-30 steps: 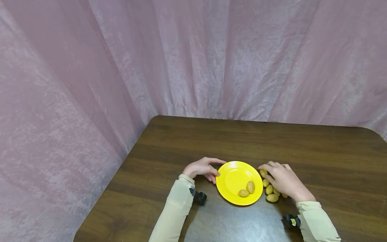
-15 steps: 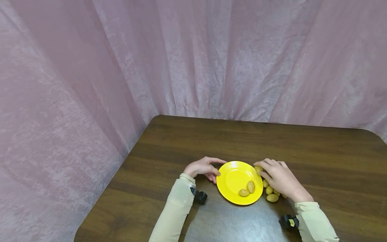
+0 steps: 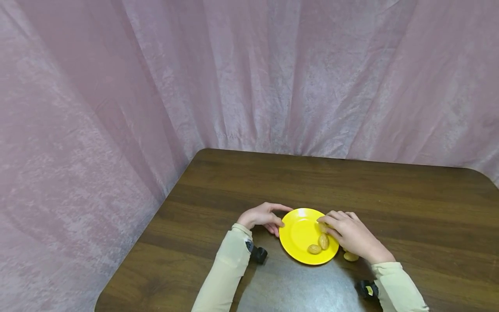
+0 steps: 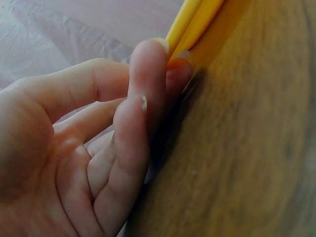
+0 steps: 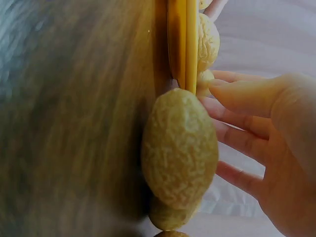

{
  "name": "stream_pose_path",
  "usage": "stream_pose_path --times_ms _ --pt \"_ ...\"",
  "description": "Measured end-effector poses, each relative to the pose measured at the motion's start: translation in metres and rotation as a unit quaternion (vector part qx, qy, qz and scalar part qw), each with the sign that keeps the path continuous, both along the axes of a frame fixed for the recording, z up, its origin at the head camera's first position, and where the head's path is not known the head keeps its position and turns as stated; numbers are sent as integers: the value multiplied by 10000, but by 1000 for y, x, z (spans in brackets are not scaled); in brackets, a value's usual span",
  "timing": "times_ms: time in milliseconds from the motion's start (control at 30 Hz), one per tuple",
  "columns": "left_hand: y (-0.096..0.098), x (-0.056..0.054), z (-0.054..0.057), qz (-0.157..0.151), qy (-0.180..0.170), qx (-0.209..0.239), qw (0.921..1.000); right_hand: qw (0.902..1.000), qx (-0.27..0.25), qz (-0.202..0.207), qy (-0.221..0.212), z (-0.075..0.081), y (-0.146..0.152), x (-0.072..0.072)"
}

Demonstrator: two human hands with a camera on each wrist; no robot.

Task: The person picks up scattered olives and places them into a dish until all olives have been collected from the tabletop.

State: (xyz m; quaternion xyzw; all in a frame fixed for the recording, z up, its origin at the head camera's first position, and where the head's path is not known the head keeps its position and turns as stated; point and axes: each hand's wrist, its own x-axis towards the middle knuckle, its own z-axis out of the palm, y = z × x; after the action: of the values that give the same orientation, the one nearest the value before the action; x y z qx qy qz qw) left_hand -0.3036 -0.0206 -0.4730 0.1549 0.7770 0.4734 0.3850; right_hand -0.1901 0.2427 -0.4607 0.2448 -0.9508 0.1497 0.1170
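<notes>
My left hand (image 3: 260, 216) grips the near-left rim of a round yellow plate (image 3: 292, 240), its thumb on the edge and fingertips against the side. Two wrinkled, oval, yellow-brown walnut-like pieces (image 3: 323, 241) lie on the plate's lower right. Over its right side, my right hand (image 3: 351, 234) pinches another wrinkled oval piece (image 5: 205, 82) between thumb and fingers, close above the plate; the fingers mostly cover it in the head view. Beside the plate, more such pieces rest on the table, largely hidden under the right hand; a big one (image 5: 180, 148) fills the right wrist view's middle.
The brown wooden table (image 3: 234, 182) has rounded corners and extends well beyond the plate. Pink curtains (image 3: 249, 78) hang behind its far edge and along the left. Small black cameras (image 3: 258, 255) are strapped at both wrists.
My right hand has lifted a wrinkled oval piece from the group on the table and carried it left over the plate. My left hand has stayed at the rim.
</notes>
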Motion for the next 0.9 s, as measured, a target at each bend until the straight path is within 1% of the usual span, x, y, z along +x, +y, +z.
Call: stream_pose_path --times_ms 167,433,533,667,833,900 --pt "0 0 1 5 -10 -16 10000 10000 41 -57 55 3 2 0" --pt "1 0 2 21 -4 -75 10000 9988 -114 -408 -255 14 18 1" --pt "1 0 3 28 6 -88 10000 9973 -88 -545 -485 18 28 3" --pt "1 0 2 44 16 -96 9999 9940 -18 -600 -916 21 38 5" --pt "1 0 0 63 26 -95 9999 9893 61 -497 -1370 20 43 5" --pt "1 0 0 64 20 -92 9999 9878 79 -433 -1491 19 43 5"
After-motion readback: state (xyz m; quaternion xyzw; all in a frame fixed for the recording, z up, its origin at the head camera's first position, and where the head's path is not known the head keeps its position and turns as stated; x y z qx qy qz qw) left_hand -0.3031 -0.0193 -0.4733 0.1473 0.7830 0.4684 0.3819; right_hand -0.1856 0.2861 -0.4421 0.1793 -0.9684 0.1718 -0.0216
